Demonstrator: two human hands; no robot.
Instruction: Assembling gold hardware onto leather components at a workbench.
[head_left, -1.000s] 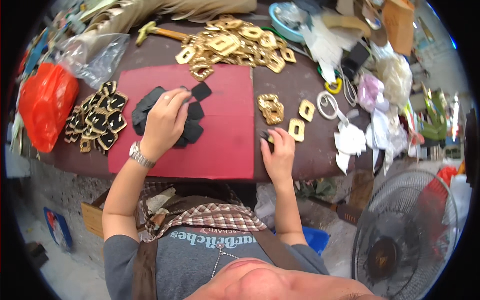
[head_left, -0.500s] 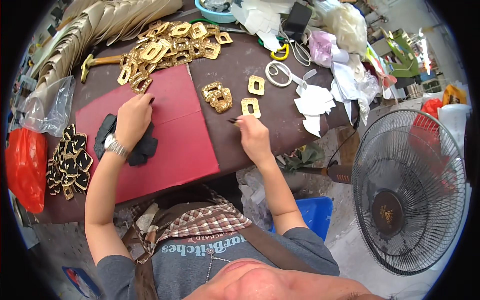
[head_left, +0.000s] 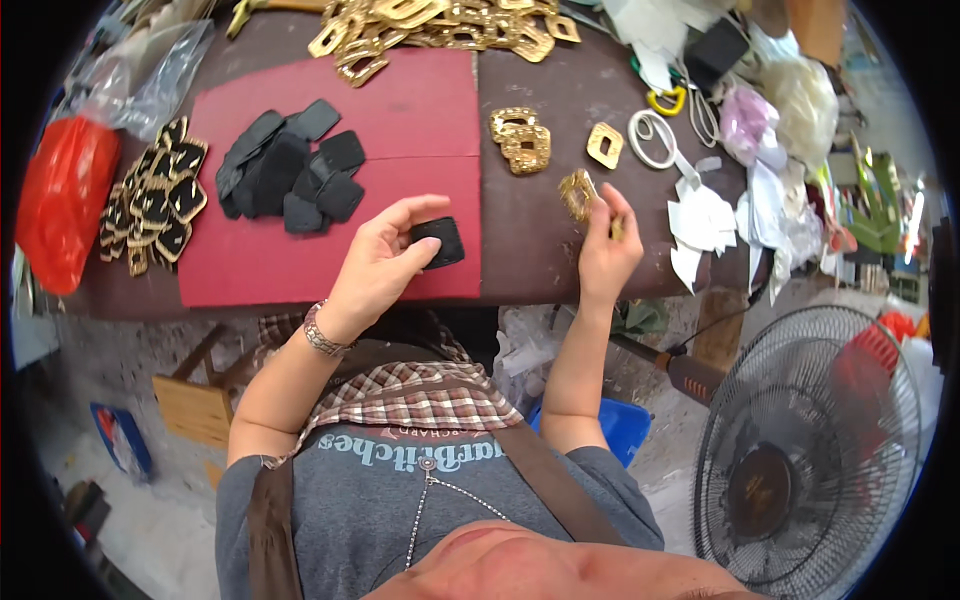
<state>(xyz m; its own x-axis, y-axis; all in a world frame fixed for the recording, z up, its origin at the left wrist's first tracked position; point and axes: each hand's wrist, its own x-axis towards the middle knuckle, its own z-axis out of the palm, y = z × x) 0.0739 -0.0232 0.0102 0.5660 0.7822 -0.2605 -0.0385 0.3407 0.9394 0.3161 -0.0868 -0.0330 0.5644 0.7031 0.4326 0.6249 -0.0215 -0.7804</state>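
Observation:
Between the thumb and fingers of my left hand (head_left: 375, 262) is a black square patch (head_left: 441, 244) with rounded corners, held over the red board's right edge. My right hand (head_left: 612, 250) pinches a gold rectangular frame (head_left: 577, 196), tilted up off the table. Something small and yellowish shows between the right fingers, too little of it to name. A loose heap of black patches (head_left: 275, 170) lies on the red board (head_left: 400, 100). Just beyond my right hand one gold frame (head_left: 604, 146) lies flat, and a small stack of gold frames (head_left: 523, 142) sits left of it.
A large pile of gold frames (head_left: 450, 25) covers the far side. Black pieces with gold rims (head_left: 160, 200) and a red plastic bag (head_left: 65, 210) are at the left. White scraps (head_left: 705, 215) and a white tape ring (head_left: 652, 138) lie rightward; a fan (head_left: 800, 450) stands by the table.
My left hand has come away from the black heap, nearer to me, with a patch in it. My right hand has picked up the nearer gold frame. The view has shifted.

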